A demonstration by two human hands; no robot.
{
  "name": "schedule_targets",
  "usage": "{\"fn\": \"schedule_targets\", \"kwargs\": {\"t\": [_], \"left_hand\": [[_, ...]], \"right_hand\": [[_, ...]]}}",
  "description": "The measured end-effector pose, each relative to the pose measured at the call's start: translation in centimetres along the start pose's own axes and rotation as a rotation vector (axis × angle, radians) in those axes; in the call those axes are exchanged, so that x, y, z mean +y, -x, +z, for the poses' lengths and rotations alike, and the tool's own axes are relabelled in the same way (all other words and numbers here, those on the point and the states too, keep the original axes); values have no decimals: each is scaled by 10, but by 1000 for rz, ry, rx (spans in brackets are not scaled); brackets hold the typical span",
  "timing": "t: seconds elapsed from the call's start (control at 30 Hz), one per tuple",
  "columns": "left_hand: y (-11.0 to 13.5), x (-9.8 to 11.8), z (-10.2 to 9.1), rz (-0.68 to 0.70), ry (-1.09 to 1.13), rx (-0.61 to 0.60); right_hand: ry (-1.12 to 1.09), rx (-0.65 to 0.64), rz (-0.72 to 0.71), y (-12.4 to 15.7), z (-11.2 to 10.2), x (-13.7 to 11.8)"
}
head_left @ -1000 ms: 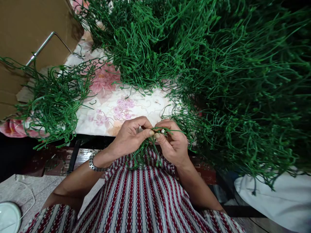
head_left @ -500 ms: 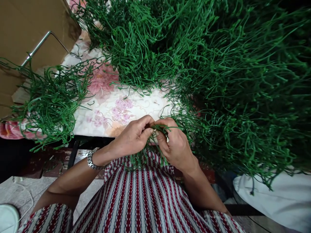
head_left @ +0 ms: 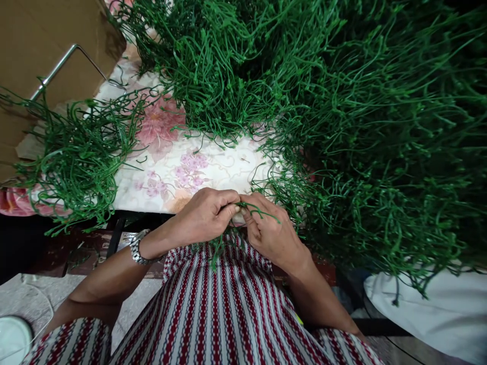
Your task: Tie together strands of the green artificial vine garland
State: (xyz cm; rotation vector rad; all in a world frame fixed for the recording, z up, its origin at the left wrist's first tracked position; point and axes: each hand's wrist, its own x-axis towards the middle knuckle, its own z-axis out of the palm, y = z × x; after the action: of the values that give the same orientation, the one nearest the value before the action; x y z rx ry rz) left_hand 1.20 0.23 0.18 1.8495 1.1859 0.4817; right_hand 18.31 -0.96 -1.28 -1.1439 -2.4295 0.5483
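My left hand [head_left: 203,215] and my right hand [head_left: 270,233] meet at the near edge of a flowered tablecloth [head_left: 198,170]. Both are closed in a pinch on a small bunch of thin green plastic stems [head_left: 251,208], whose ends hang down over my striped lap [head_left: 220,309]. A metal watch [head_left: 137,248] sits on my left wrist. A huge heap of the same green stems [head_left: 342,116] fills the table's back and right, touching my right hand's side. A smaller pile of green stems [head_left: 76,157] lies to the left.
A brown cardboard box [head_left: 45,40] with a metal rod [head_left: 61,66] leaning on it stands at the back left. White cloth [head_left: 429,309] lies low on the right. A white round object [head_left: 13,337] sits on the floor at the bottom left.
Both hands stayed together at the table edge and shifted slightly lower. The fingers reworked their pinch on the stems, and fewer stem ends hang below the hands now.
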Motion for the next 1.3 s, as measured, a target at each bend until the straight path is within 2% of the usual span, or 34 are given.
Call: {"fn": "schedule_targets", "kwargs": {"t": [0.07, 0.13, 0.23, 0.33, 0.43, 0.57, 0.7, 0.77, 0.83, 0.87, 0.9, 1.0, 1.03, 1.13, 1.2, 1.3], "left_hand": [[2, 0, -7, 28, -31, -113], [4, 0, -13, 86, 7, -264], [7, 1, -20, 203, 155, -497], [9, 1, -20, 274, 278, -662], [9, 1, -18, 318, 362, -745], [8, -1, -15, 344, 425, -815], [6, -3, -13, 343, 488, -859], [7, -6, -14, 350, 557, -917], [9, -10, -15, 344, 653, -962], [10, -13, -15, 311, 709, -918], [11, -15, -15, 247, 761, -808], [10, -21, -13, 0, 804, -309], [9, -21, -12, -46, 783, -189], [5, -17, -6, -58, 694, 4], [2, -13, -2, -44, 639, 103], [2, -10, 4, -23, 580, 209]], "right_hand": [[14, -141, -27, 0, -9, 1], [-66, -262, -112, -1, -17, 4], [-352, -384, -295, -5, -22, 9], [-681, -471, -446, -8, -16, 13], [-905, -564, -505, -8, -6, 15], [-1066, -645, -478, -6, 4, 14], [-1142, -678, -450, -5, 9, 11], [-1203, -697, -503, -4, 6, 11], [-1307, -633, -539, -1, 0, 14], [-1334, -555, -501, 1, -4, 17], [-1319, -461, -416, 3, -8, 19], [-1055, -209, -115, 5, -18, 23], [-952, -147, -56, 4, -18, 23], [-789, 10, 102, 0, -12, 16], [-764, 51, 214, -3, -4, 9], [-749, 87, 240, -6, 9, 0]]}}
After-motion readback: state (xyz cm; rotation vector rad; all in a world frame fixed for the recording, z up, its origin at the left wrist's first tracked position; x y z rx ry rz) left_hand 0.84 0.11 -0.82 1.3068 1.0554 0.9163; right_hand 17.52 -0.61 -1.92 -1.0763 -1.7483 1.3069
